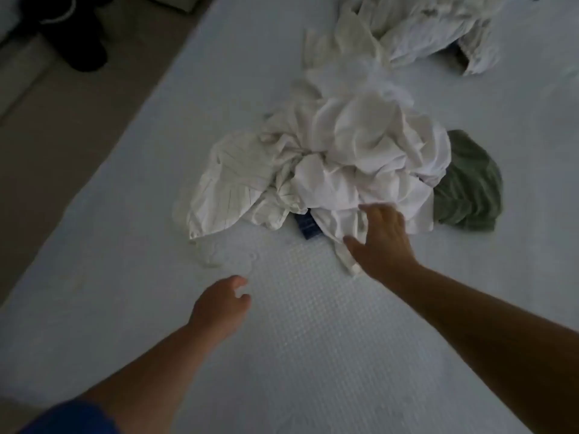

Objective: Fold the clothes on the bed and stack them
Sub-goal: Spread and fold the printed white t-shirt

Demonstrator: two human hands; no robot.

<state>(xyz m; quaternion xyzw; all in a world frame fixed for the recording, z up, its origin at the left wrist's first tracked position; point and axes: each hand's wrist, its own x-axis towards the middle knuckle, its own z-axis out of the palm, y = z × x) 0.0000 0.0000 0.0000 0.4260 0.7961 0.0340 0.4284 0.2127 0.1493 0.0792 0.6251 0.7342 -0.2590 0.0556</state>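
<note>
A crumpled heap of white clothes (354, 158) lies in the middle of the bed (297, 339). A thinly striped white garment (225, 189) spreads from its left side, a green garment (470, 189) sticks out on the right, and a dark blue piece (308, 225) peeks from underneath. My right hand (380, 242) reaches over the heap's near edge with fingers spread and relaxed, touching the white cloth. My left hand (219, 303) hovers over bare bedding in front of the heap, fingers loosely curled, holding nothing.
A second pile of white clothes (416, 32) lies at the far end of the bed. The bed's left edge runs diagonally beside a beige floor (62, 151). Dark objects (72, 42) sit on the floor at top left.
</note>
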